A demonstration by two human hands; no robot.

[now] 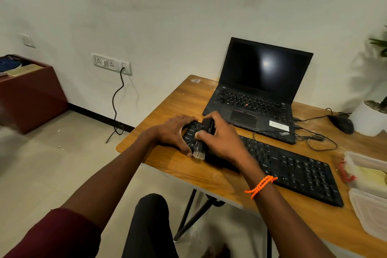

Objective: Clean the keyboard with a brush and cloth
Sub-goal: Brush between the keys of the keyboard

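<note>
The right hand (222, 140) is closed around a dark-handled brush (204, 136), thumb pressed along its side, with the pale bristles (199, 154) pointing down onto the near left corner of the black keyboard (293, 165). An orange beaded bracelet (260, 185) circles that wrist. The left hand (174, 132) lies spread over the keyboard's left end, fingers curled over the far edge and thumb hooked at the near corner just beside the bristles, pinning the board to the wooden table (188, 172).

The keyboard runs diagonally across the table, its key legends too small and blurred to read. Behind it sits an open black laptop (259, 90) with a dark screen; the corner of its palm rest carries a "ThinkPad" mark (284, 133), and a white sticker (278, 125) beside it has print too faint to make out. A black mouse (341, 123) rests to the right of the laptop, its cable (314, 138) looped on the table between laptop and keyboard. At the right edge stand clear plastic containers (368, 184), one holding something yellow that may be the cloth, though I cannot tell. A white plant pot (366, 119) sits at the far right corner. On the wall a socket panel (112, 64) has a black cord (117, 98) plugged in and hanging to the floor
</note>
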